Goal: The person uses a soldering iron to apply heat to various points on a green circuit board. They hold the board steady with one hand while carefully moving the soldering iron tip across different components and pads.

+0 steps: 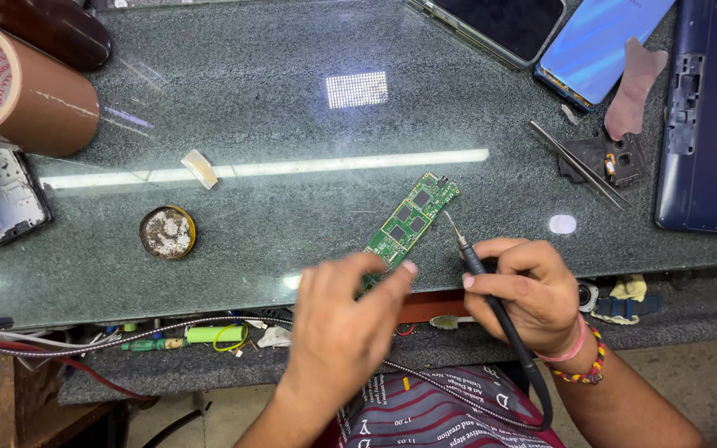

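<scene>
- A narrow green circuit board (409, 220), thin, light and likely fragile, lies slantwise at centre of the dark glass-topped bench (251, 99).
- The left hand (343, 323) pins its near end, at 6 o'clock, fingers flat.
- The right hand (524, 292) is clamped pen-style on a black soldering iron (491, 303), tip just beside the board's 3 o'clock edge.
- Best held by the bare edges.

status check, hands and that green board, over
Left hand pins near end of long green circuit board on glass-topped table. Right hand grips black soldering iron, tip beside board, contact unclear. Nothing between tip and board.
</scene>
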